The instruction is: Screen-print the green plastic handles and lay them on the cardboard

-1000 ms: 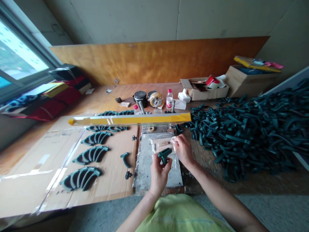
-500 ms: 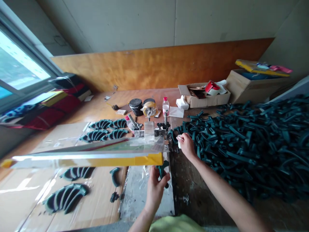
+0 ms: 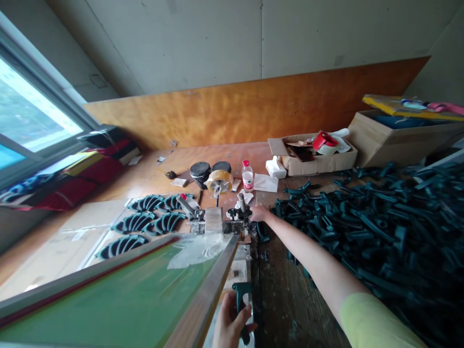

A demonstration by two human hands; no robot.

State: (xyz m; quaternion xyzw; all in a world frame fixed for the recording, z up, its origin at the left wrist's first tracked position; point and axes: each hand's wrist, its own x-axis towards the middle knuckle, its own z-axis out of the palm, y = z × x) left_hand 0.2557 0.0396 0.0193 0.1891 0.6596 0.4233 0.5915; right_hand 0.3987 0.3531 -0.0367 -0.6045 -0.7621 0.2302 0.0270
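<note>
My left hand (image 3: 228,320) is closed around a dark green curved plastic part (image 3: 239,302), which stands roughly upright at the right edge of the screen-printing frame. That frame (image 3: 145,285), with green mesh and a wooden border, is tilted up, its far end at a metal hinge clamp (image 3: 213,220). My right hand (image 3: 260,213) reaches to the right side of the clamp, beside its black knob (image 3: 243,212). Its fingertips are hidden there, so I cannot tell what they hold. A crumpled white tissue (image 3: 245,197) shows just beyond them.
A large heap of dark green parts (image 3: 377,237) covers the right side. Rows of similar parts (image 3: 134,222) lie on cardboard at left. Behind the clamp stand black tubs (image 3: 200,174), a tape roll (image 3: 219,181) and a red-capped bottle (image 3: 247,176). Cardboard boxes (image 3: 319,164) stand farther back.
My right hand has moved from beside the heap, where it held something white, forward and left to the clamp. The screen frame is raised higher. My left hand still holds the green part, lower in view.
</note>
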